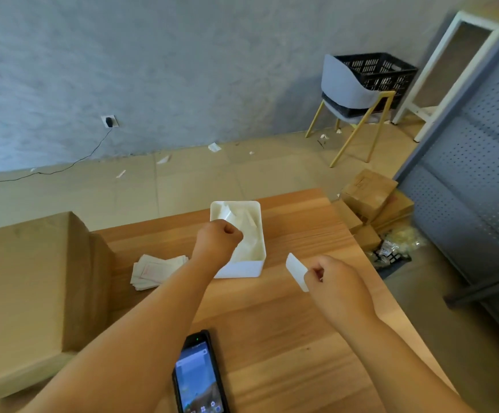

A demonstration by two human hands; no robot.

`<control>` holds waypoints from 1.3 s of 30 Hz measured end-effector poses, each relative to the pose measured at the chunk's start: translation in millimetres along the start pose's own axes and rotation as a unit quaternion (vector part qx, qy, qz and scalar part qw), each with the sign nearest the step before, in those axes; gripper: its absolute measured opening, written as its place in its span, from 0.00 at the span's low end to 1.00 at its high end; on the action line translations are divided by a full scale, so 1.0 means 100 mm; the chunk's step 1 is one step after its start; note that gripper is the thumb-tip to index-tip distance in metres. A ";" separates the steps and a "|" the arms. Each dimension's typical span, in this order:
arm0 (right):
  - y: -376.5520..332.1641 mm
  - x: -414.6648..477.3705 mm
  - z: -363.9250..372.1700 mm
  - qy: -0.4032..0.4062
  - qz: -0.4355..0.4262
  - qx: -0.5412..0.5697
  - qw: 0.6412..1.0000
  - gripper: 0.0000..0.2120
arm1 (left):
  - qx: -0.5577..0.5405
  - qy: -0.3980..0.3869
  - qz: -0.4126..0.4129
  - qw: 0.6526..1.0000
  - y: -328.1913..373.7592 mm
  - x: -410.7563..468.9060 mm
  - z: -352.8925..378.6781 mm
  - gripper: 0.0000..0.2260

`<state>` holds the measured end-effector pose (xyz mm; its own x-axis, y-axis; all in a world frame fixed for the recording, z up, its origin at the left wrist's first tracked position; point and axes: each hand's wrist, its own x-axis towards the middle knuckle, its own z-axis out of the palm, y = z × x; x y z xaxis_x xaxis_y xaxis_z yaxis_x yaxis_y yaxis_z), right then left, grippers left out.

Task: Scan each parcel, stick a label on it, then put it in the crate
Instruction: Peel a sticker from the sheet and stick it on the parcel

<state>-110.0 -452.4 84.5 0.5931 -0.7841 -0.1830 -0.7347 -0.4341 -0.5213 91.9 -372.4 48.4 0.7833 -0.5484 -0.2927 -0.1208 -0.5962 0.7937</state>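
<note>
Left hand [219, 237] clenched in a fist, nothing visible in it, over white bin [239, 269] near the table [287, 326] far edge. Bin holds white paper scraps [252, 248]. Right hand [338, 283] pinches a white label [296, 270].

Grey chair [342, 84] with gold legs, wall socket [109, 121], wooden table [287, 338], perforated grey panel [474, 174]

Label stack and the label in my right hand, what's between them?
Head view: the left forearm and the white tray's near wall, then bare tabletop.
</note>
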 end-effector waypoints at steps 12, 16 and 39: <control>0.04 0.01 0.08 -0.021 0.011 0.004 1.000 0.06 | 0.156 0.042 0.009 0.987 -0.31 -0.01 -0.05 0.10; 0.01 -0.02 0.11 -0.020 0.005 0.010 1.000 0.06 | 0.161 0.042 0.003 0.986 -0.36 -0.03 -0.07 0.11; -0.87 -1.02 0.91 -0.176 -0.267 0.066 0.945 0.08 | -0.232 -0.008 -0.074 0.970 -1.00 -2.00 -0.84 0.08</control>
<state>-76.3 -294.2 72.3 0.9577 -0.2628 -0.1174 -0.2655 -0.6488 -0.7132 -1.3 -153.9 72.3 0.7608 -0.4889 -0.4268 0.2817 -0.3437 0.8958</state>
